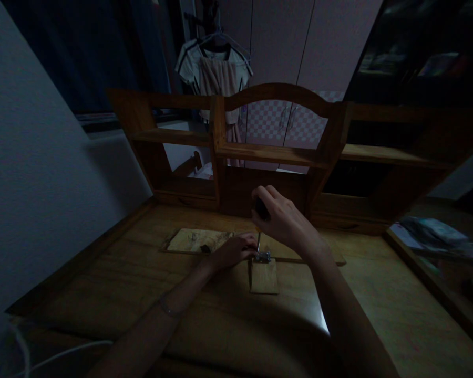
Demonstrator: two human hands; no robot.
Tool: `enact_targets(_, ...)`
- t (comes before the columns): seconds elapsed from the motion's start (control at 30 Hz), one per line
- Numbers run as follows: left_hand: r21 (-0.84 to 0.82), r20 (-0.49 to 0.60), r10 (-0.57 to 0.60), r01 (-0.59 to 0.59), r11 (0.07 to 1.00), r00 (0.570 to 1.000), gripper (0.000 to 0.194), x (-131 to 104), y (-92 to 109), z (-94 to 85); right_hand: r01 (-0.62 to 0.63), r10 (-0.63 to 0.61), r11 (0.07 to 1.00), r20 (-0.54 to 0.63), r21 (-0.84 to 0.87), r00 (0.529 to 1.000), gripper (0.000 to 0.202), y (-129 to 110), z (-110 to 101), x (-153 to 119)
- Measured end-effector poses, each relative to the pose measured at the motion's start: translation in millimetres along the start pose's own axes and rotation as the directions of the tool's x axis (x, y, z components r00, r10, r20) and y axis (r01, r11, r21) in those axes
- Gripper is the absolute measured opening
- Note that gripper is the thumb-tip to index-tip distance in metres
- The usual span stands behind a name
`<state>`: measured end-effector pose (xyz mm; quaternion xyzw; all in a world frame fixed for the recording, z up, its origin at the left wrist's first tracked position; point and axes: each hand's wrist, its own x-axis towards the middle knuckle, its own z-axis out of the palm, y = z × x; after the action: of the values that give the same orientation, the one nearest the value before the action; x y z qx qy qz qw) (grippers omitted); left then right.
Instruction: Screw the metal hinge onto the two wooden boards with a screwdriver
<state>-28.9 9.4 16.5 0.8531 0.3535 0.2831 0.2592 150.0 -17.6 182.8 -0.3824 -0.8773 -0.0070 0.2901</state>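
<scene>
A screwdriver [259, 242] stands nearly upright, its dark handle wrapped in my closed right hand [274, 212]. Its thin shaft runs down to a small metal hinge [264, 256]. The hinge lies where a long wooden board [295, 251] meets a short wooden piece [264, 278] in front of it. My left hand [236, 249] rests on the long board, fingers bent together at the hinge's left edge and close to the screwdriver tip. What those fingertips pinch, if anything, is too dark and small to see.
A wooden desk [173, 294] carries the work. Wooden shelves [260, 152] rise along its back edge. On the long board's left part is a small dark object [205, 248]. A white cable [74, 347] lies lower left; plastic-wrapped items [433, 231] sit to the right.
</scene>
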Motion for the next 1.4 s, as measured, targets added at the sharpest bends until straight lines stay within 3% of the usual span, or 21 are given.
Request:
enact_targets(0.13, 0.107, 0.011, 0.031, -0.032, 0.994, 0.999, 0.006, -1.6, 2.2, 0.5, 0.028, -0.028, 1.000, 0.008, 0.001, 1.000, 0.031, -4.8, -3.0, -2.7)
enact_targets(0.33, 0.225, -0.003, 0.080, -0.077, 0.971, 0.997, 0.009, -4.5, 3.7, 4.2, -0.016, 0.011, 0.994, -0.051, -0.112, 0.999, 0.023, -0.3, -0.3, -0.6)
enact_targets(0.5, 0.285, -0.020, 0.069, -0.061, 0.956, 0.997, 0.007, -4.0, 5.3, 7.2, -0.004, 0.002, 0.999, -0.073, -0.034, 0.997, 0.029, 0.4, -1.4, 0.7)
enact_targets(0.63, 0.282, -0.036, 0.026, -0.015, 0.959, 0.999, 0.009, -3.3, 9.7, 6.7, 0.017, -0.016, 1.000, -0.086, 0.010, 0.996, 0.038, -2.0, -6.2, -0.9)
enact_targets(1.07, 0.288, -0.064, 0.011, 0.008, 0.957, 0.998, 0.013, -2.8, 16.7, 5.6, 0.005, -0.010, 0.999, -0.111, -0.046, 0.994, 0.037, 2.7, -2.9, 1.0)
enact_targets(1.4, 0.273, -0.047, 0.034, -0.020, 0.962, 0.998, 0.013, -1.8, 20.9, 1.1, -0.002, -0.003, 0.999, -0.117, -0.043, 0.993, 0.039, 5.3, -1.0, 1.5)
